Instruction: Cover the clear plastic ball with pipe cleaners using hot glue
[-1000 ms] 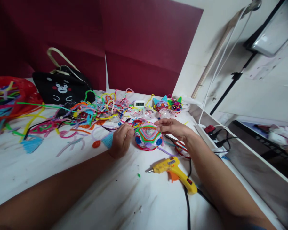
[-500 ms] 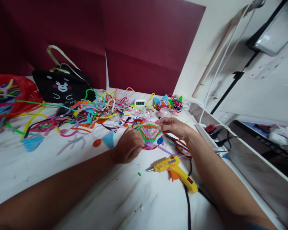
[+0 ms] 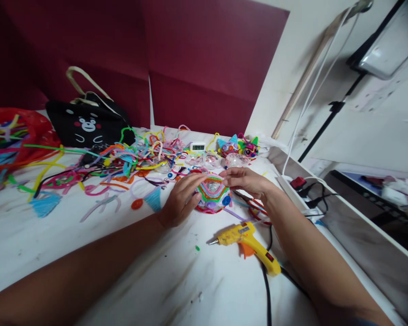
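Between my hands a round clear plastic piece rests on the table, trimmed with bands of pink, orange and green pipe cleaner and with blue and lilac buttons. My left hand grips its left side, fingers stretched along the upper edge and thumb low. On the upper right edge, my right hand pinches with thumb and fingertips; what lies right under those fingertips is hidden. Below, a yellow glue gun lies on its side, nozzle to the left. A light-blue wrapped triangle is beside my left wrist.
Tangled pipe cleaners spread over the back left, near a black bag and a red bag. A small digital timer and two decorated cat-like heads stand behind. A power strip and black cable lie right.
My left hand has gone from a closed fist at the piece's left side to fingers extended over its upper left edge. My right hand stays nearly in place.
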